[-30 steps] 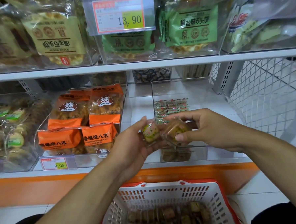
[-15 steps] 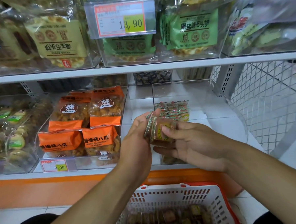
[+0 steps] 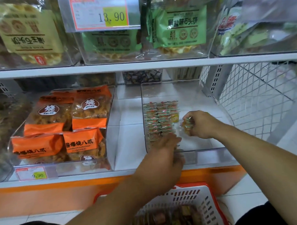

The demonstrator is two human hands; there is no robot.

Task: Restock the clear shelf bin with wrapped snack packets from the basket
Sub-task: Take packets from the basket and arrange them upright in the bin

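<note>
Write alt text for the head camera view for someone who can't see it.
A person's right hand holds wrapped snack packets inside a clear shelf bin, beside neat rows of packets at its left side. The left hand reaches over the bin's front edge; its grip is blurred. A white basket with a red rim sits below, holding more packets.

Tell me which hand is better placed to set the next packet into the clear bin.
The right hand: it already grips a packet inside the clear bin, beside the stacked rows. The left hand is at the front wall.
</note>
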